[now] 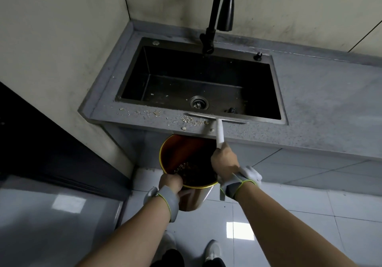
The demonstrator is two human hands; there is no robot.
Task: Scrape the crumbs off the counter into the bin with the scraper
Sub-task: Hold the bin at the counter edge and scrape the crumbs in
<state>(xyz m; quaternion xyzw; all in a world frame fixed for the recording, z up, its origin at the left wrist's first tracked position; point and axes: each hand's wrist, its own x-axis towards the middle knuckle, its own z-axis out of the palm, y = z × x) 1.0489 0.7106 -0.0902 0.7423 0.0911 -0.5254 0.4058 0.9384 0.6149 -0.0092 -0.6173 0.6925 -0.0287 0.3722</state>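
Pale crumbs (189,119) lie scattered along the front strip of the grey speckled counter (310,105), between the sink and the counter's edge. The scraper (219,131) has a white handle and a long thin blade lying flat on that strip, just right of the crumbs. My right hand (224,161) grips the handle's lower end. My left hand (170,182) holds the near rim of a round bin (186,148) with a gold rim, tilted under the counter's edge. Some crumbs lie inside the bin.
A black sink (134,76) with a drain is set in the counter, a black tap (213,18) rising behind it. A beige wall stands to the left. Below are pale floor tiles (289,204) and my shoes.
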